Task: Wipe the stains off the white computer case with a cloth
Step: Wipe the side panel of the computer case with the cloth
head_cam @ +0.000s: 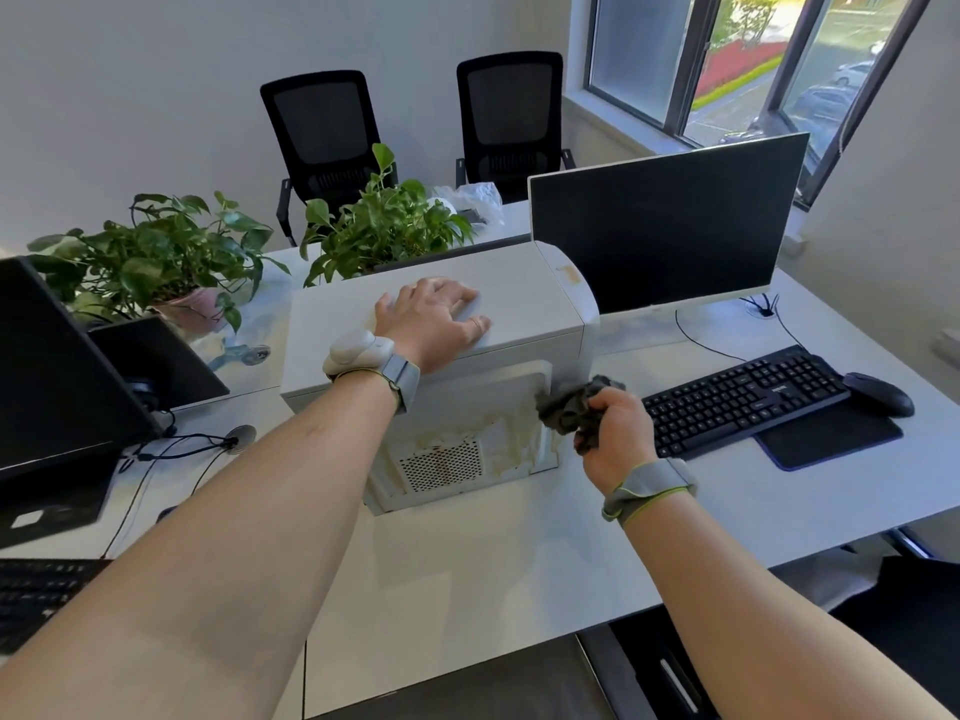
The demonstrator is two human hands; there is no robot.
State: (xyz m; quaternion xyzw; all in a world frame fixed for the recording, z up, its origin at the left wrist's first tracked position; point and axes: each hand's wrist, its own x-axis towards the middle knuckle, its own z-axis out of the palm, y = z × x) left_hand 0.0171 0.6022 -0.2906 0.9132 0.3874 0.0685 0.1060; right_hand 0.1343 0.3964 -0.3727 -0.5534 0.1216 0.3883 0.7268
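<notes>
The white computer case [511,283] stands on the white desk [493,563] in the middle of the head view. Yellow-brown stains smear its near side panel around the vent grille [441,462], and a small brown stain marks the top right corner. My left hand [434,319] rests flat on the top of the case, fingers spread. My right hand [615,433] grips a crumpled grey cloth [571,407], which touches the right edge of the stained side panel.
A black monitor [665,226] stands right of the case, with a black keyboard [743,397], mouse [878,393] and mouse pad in front. Two potted plants [156,262] sit behind on the left, beside another monitor [47,366]. Two black chairs stand beyond the desk.
</notes>
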